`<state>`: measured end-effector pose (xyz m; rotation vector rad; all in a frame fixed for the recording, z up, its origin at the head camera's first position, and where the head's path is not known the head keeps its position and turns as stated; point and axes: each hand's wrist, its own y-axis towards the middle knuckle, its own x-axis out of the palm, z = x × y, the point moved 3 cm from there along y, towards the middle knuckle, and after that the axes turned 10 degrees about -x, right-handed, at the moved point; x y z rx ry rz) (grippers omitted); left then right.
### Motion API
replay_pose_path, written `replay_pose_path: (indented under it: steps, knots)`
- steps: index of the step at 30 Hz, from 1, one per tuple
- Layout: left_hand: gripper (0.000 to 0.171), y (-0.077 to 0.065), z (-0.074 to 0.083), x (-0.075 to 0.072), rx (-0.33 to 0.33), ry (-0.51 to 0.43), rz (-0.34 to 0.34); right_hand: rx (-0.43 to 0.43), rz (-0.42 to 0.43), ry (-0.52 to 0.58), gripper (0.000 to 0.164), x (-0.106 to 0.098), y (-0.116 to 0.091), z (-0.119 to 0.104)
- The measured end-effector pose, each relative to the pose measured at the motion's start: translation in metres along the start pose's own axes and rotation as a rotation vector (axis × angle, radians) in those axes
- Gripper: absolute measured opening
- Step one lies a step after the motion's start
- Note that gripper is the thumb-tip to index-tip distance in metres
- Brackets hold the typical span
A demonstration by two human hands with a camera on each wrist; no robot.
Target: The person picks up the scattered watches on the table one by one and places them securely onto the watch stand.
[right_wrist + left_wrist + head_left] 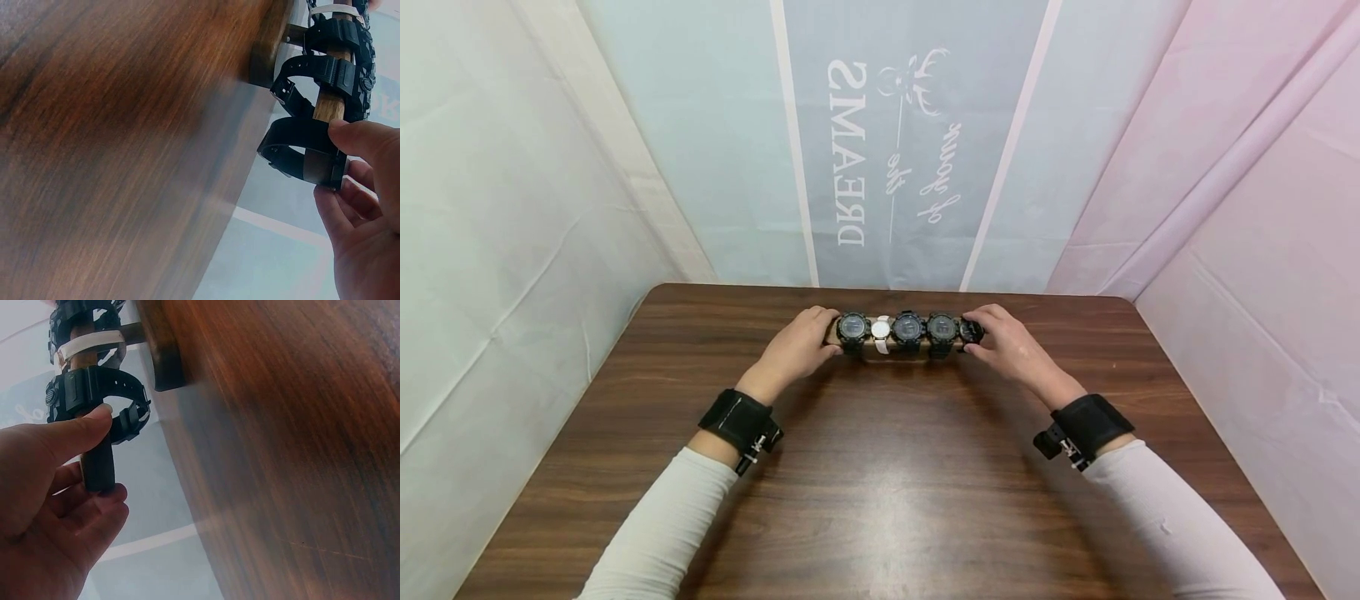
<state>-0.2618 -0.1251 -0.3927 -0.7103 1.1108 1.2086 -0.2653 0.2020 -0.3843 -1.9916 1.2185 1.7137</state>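
Observation:
A wooden watch stand [895, 354] stands near the far edge of the table, its horizontal bar carrying a row of wristwatches. Most are black, such as the left-end watch [853, 327]; one white watch [881, 331] sits second from the left. With thumb and fingers, my left hand [797, 343] grips the bar's left end, the thumb close to a black strap [78, 387] in the left wrist view. At the other end my right hand [1013, 346] pinches the bar beside the rightmost black watch [300, 142]. The stand's base [265, 56] shows partly in the right wrist view.
The brown wooden table [880, 475] spreads out in front of the stand. Behind it hangs a pale blue-grey cloth [910, 250] with printed lettering. White fabric walls [512, 250] rise on both sides.

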Motion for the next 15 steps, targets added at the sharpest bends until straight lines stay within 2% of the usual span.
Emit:
replay_pose_path:
  steps: [6, 12, 15]
  knots:
    - [0.058, -0.001, -0.001, 0.004, -0.018, -0.019, 0.003, -0.005, 0.034, -0.003, 0.062, 0.0, -0.003, 0.0]
    - [0.073, -0.007, -0.004, 0.002, -0.078, -0.028, -0.035, 0.082, 0.041, 0.039, 0.067, -0.005, -0.008, 0.0]
    - [0.075, -0.014, -0.008, -0.001, -0.125, -0.032, -0.058, 0.122, 0.051, 0.042, 0.065, -0.01, -0.012, 0.001]
